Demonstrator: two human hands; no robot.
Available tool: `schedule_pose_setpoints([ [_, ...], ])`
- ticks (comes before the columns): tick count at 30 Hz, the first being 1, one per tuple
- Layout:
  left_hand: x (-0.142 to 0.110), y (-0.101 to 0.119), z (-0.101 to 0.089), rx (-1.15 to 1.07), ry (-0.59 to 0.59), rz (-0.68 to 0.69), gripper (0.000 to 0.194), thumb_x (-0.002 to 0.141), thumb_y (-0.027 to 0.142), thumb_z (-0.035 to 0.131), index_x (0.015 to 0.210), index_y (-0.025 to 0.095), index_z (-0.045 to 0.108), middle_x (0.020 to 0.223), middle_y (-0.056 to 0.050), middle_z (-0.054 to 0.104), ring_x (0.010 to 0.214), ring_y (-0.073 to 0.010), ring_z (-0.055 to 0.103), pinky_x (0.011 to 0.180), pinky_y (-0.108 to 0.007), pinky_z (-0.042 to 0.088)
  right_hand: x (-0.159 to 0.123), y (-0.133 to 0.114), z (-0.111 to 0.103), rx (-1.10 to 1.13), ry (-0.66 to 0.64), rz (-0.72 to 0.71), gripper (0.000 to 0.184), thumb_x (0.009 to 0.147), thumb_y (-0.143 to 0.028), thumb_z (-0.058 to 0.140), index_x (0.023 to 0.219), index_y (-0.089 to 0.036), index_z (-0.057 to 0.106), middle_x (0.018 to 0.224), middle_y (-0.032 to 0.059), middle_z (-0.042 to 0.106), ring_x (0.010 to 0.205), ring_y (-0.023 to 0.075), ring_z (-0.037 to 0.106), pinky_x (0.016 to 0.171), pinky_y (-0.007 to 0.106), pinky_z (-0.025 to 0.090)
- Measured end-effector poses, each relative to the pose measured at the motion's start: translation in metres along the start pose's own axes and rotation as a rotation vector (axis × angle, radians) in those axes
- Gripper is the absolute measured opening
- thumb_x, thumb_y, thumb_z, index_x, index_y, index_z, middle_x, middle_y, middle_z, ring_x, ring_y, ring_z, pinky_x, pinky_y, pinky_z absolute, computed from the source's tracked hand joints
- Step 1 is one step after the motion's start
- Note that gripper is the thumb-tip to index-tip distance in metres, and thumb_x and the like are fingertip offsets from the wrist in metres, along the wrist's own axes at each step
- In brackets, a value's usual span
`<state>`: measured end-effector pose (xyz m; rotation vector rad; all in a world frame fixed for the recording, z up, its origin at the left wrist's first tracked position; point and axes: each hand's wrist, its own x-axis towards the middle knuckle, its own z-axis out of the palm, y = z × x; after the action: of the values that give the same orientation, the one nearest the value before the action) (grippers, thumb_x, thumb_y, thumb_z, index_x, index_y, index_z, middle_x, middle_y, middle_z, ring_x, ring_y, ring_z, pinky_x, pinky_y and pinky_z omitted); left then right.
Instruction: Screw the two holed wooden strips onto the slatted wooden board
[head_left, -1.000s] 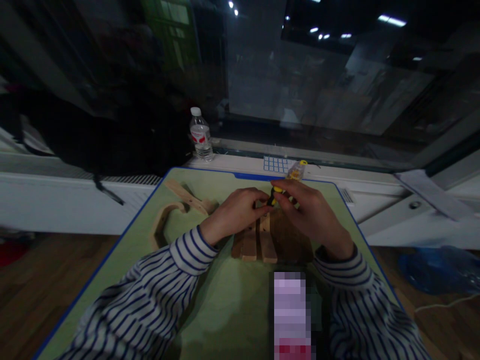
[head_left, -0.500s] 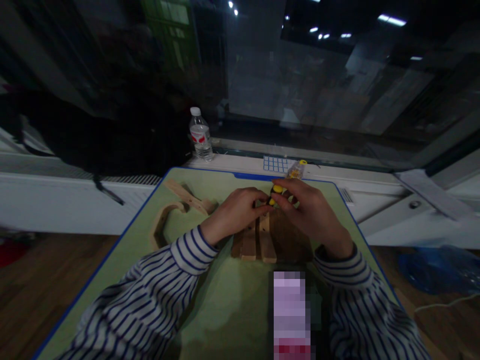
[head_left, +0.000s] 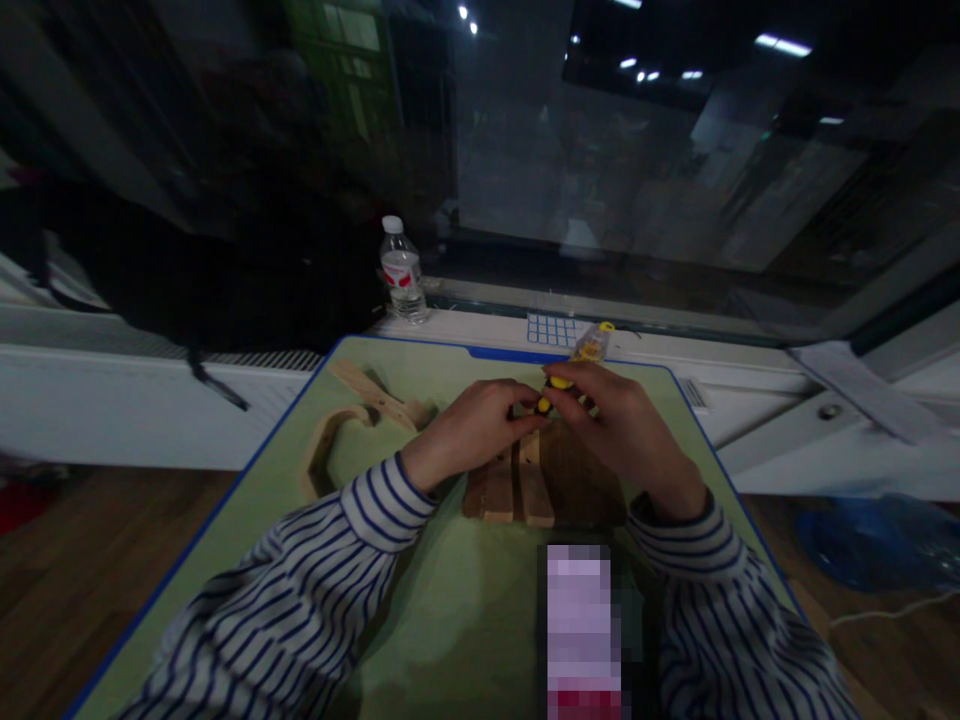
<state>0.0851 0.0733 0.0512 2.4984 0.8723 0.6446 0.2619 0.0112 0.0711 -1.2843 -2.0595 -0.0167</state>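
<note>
A small yellow-and-black tool handle (head_left: 559,382) is pinched between the thumb and fingers of my right hand (head_left: 626,425). My left hand (head_left: 480,425) is closed in a pinch at the handle's lower end, and its fingertips hide what lies between them. Below both hands, two light wooden strips (head_left: 535,490) with small holes lie side by side on a darker wooden board (head_left: 581,475). Their far ends are partly covered by my fingers.
On the green table (head_left: 442,620), a curved wooden piece (head_left: 324,445) and a straight wooden piece (head_left: 375,392) lie to the left. Beyond its far edge are a water bottle (head_left: 403,275) and a clear bag with yellow bits (head_left: 591,343). A pixelated patch covers the near middle.
The yellow-and-black handle has turned slightly in my right fingers. Both hands otherwise stay almost in place.
</note>
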Motion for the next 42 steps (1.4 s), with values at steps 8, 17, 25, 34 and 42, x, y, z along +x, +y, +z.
schedule_pose_setpoints([
  [8, 0.0003, 0.0003, -0.0005, 0.002, 0.0, -0.02, 0.016, 0.085, 0.025, 0.061, 0.096, 0.019, 0.071, 0.091, -0.003, 0.073, 0.081, -0.0176, 0.066, 0.071, -0.025, 0.046, 0.0004, 0.0013, 0.0019, 0.008, 0.006, 0.013, 0.027, 0.091, -0.029, 0.055, 0.114, -0.017, 0.062, 0.105, 0.0098, 0.071, 0.087, 0.02, 0.069, 0.077, 0.035, 0.057],
  [17, 0.0006, -0.0026, 0.0011, -0.039, -0.03, 0.021, 0.018, 0.089, 0.022, 0.056, 0.099, 0.017, 0.07, 0.096, -0.005, 0.073, 0.088, -0.0184, 0.066, 0.075, -0.026, 0.047, -0.0017, 0.0011, -0.0018, 0.031, -0.026, -0.002, 0.034, 0.092, -0.024, 0.05, 0.125, -0.018, 0.056, 0.115, 0.0096, 0.068, 0.094, 0.0193, 0.068, 0.08, 0.035, 0.056],
  [25, 0.0002, 0.0013, -0.0016, -0.025, -0.027, -0.032, 0.023, 0.085, 0.03, 0.062, 0.104, 0.019, 0.07, 0.088, -0.003, 0.073, 0.073, -0.0167, 0.064, 0.067, -0.026, 0.044, -0.0007, -0.0005, -0.0004, 0.022, -0.017, 0.047, 0.027, 0.091, -0.026, 0.054, 0.116, -0.019, 0.06, 0.111, 0.0089, 0.07, 0.088, 0.0194, 0.069, 0.077, 0.036, 0.057],
  [34, 0.0001, -0.0006, 0.0005, -0.03, -0.02, -0.032, 0.019, 0.087, 0.027, 0.059, 0.1, 0.019, 0.07, 0.093, -0.004, 0.073, 0.085, -0.0183, 0.066, 0.073, -0.026, 0.046, -0.0012, 0.0028, 0.0012, 0.015, -0.001, 0.051, 0.03, 0.09, -0.03, 0.055, 0.117, -0.018, 0.061, 0.105, 0.0096, 0.071, 0.08, 0.0189, 0.068, 0.071, 0.035, 0.056],
  [42, 0.0002, -0.0037, 0.0008, -0.045, -0.03, 0.03, 0.017, 0.089, 0.024, 0.055, 0.095, 0.016, 0.069, 0.09, -0.006, 0.072, 0.082, -0.0175, 0.065, 0.071, -0.025, 0.046, -0.002, -0.0011, -0.0047, 0.05, -0.025, 0.026, 0.034, 0.092, -0.025, 0.05, 0.124, -0.02, 0.056, 0.114, 0.0085, 0.069, 0.086, 0.0177, 0.068, 0.073, 0.034, 0.057],
])
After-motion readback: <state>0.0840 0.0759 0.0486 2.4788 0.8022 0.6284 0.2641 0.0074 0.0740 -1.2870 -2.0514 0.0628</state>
